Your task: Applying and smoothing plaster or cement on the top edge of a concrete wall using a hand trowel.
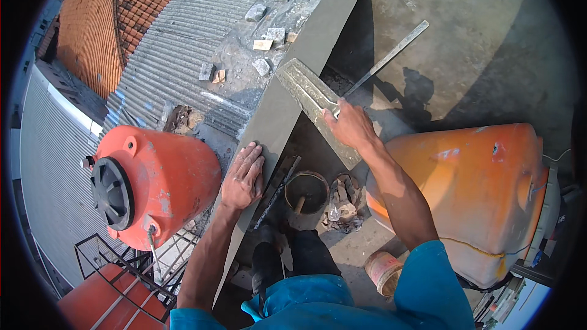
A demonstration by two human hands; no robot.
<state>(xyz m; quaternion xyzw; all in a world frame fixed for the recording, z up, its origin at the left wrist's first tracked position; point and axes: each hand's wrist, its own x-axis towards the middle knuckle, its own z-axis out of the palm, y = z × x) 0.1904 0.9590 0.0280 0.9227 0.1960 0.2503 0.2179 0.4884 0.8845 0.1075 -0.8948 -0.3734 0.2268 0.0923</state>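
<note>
My left hand [243, 177] lies flat with fingers stretched on the smooth grey mortar top of a low wall [275, 110]. In my right hand [353, 125] is the handle of a long plastering float [306, 90], its board smeared with mortar. The float's far end lies over the wall top, while its near end sticks out past the wall's inner side. Whether the board presses on the mortar, I cannot tell. A long straight bar [391, 55] stretches away beyond my right hand. Below, between the wall and my legs, stands a round bucket [307, 190] with a stick-like handle in it.
An orange tank with a black lid [165, 177] stands left of the wall, beside a metal frame [122, 281]. Broken blocks [276, 35] lie on the corrugated roof [183, 43]. A big orange container [465, 189], crumpled sacking [345, 201] and a small pail [384, 272] are to my right.
</note>
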